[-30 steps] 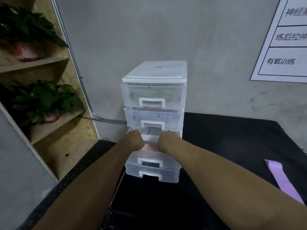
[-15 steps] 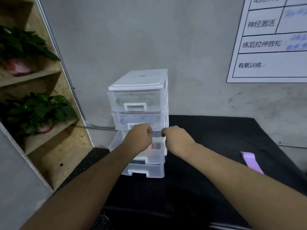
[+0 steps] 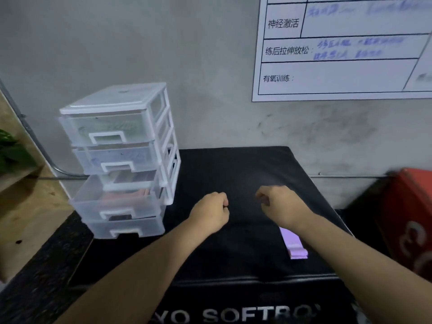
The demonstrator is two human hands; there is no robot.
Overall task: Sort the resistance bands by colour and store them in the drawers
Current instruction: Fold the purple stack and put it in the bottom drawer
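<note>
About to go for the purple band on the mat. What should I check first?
1. Left hand free: ok, fingers curled, holding nothing.
2. Right hand free: ok, curled, empty.
3. Purple resistance band reachable: ok, flat on the black mat, its far end hidden behind the right wrist.
4. Third drawer closed: not ok, pulled out, pinkish bands inside.
5. Second drawer open for loading: not ok, shut.
6. Which drawer takes purple: cannot tell, contents blur through the plastic.
</note>
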